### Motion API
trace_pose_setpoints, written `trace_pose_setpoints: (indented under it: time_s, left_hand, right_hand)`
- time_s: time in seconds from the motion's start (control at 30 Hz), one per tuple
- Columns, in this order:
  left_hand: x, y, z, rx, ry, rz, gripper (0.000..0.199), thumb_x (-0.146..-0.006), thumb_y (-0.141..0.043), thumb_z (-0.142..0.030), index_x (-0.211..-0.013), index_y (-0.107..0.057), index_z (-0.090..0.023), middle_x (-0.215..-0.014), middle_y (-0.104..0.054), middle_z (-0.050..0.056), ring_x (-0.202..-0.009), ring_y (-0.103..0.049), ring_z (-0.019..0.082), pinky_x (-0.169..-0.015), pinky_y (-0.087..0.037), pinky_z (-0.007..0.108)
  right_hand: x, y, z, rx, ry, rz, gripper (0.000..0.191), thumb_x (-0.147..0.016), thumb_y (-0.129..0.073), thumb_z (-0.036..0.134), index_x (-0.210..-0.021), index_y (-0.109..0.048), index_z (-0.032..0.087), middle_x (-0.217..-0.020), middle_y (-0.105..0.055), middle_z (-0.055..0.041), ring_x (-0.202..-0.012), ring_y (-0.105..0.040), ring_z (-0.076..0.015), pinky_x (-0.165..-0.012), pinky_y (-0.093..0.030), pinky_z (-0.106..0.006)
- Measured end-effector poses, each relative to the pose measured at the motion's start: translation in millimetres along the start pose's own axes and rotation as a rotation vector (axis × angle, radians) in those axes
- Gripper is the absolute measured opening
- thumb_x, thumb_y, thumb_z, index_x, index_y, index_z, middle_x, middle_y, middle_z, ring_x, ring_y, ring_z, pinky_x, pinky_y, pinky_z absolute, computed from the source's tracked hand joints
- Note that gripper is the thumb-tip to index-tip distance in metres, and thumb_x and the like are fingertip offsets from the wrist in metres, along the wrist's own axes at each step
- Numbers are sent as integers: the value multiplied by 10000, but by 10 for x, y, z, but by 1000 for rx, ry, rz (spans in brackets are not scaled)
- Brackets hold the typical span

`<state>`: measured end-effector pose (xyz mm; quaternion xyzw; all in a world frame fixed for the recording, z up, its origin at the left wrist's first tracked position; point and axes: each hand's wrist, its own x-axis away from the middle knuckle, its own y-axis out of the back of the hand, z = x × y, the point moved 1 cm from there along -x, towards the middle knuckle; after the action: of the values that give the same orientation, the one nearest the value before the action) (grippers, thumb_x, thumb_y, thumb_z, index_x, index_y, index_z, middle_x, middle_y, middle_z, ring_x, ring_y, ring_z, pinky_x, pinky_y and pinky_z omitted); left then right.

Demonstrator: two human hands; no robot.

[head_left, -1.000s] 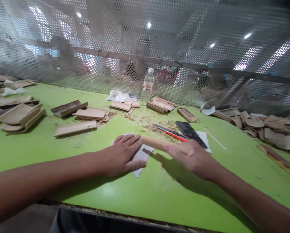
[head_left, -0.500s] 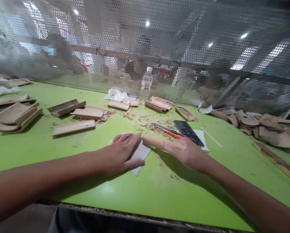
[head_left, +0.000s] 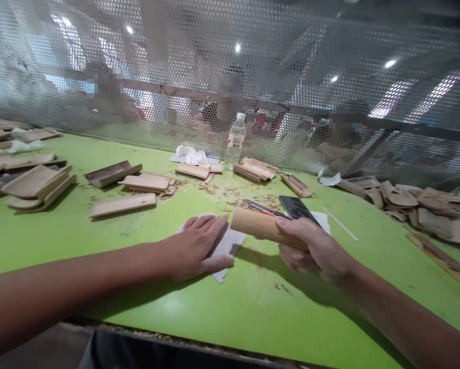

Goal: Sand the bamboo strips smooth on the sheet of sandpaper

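My left hand [head_left: 199, 245] lies flat with fingers stretched on a greyish-white sheet [head_left: 233, 240], perhaps sandpaper or paper, on the green table. Most of the sheet is hidden beneath the palm. In my right hand [head_left: 314, 248] is a curved, pale piece of bamboo [head_left: 255, 224], gripped at its right end and raised above the table. Its free end points left, close to my left fingertips. Behind the bamboo lie a knife [head_left: 262, 207] with red on its handle and a dark phone [head_left: 297, 207], both partly covered.
Several curved bamboo pieces [head_left: 124, 205] lie at left, with more stacked at far left [head_left: 41, 189]. Another pile [head_left: 425, 200] sits at right. A water bottle [head_left: 236, 141] stands by the perforated metal screen [head_left: 168, 61]. Shavings are scattered mid-table. People are visible behind the screen.
My right hand has turned and lifted the bamboo piece, so its broad rounded side now shows. The left hand stays flat on the sheet. The whole view has shifted slightly.
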<state>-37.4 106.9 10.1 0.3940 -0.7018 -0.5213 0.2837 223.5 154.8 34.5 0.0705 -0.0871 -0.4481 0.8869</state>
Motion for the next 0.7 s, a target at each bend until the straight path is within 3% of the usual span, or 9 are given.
trace_pose_setpoints:
  time_s: [0.17, 0.37, 0.5, 0.57, 0.7]
  left_hand:
    - [-3, -24, 27, 6, -23, -36, 744, -1035, -414, -653, -1562, -299, -141, -1570, -411, 201, -1466, -311, 393, -1176, -252, 543]
    - [3, -45, 33, 13, -31, -38, 777, -1033, -418, -655, -1591, -253, -140, -1547, -442, 204, -1462, -321, 403, -1171, -255, 559]
    - [0, -27, 17, 8, -21, -43, 772, -1029, -415, -660, -1582, -267, -142, -1549, -441, 203, -1460, -325, 401, -1174, -252, 556]
    - [2, -21, 16, -1, -20, -37, 754, -1038, -396, -653, -1574, -280, -136, -1547, -439, 207, -1453, -337, 389, -1174, -257, 548]
    - [9, -6, 14, -20, -24, 4, 711, -1055, -375, -628, -1555, -319, -125, -1589, -389, 212, -1484, -293, 371, -1190, -238, 531]
  right_hand:
    - [62, -38, 68, -271, -73, 58, 425, -946, -580, 570, -822, -694, 179, -358, -222, 123, -308, -178, -82, -335, -324, -230]
    - [52, 40, -12, -426, -58, 225, 498, -1003, -493, 579, -949, -734, 147, -379, -285, 108, -307, -261, -77, -377, -399, -209]
    - [50, -7, 2, -352, 39, 241, 423, -944, -633, 574, -865, -724, 169, -606, -552, 18, -411, -412, -74, -390, -423, -205]
    - [51, -34, 32, -268, 72, 199, 375, -904, -703, 548, -870, -754, 177, -650, -522, 17, -485, -448, -92, -412, -421, -211]
    - [45, -29, 69, 80, 136, 145, 368, -919, -700, 493, -1155, -805, 231, -635, -506, 15, -612, -508, -140, -555, -434, -260]
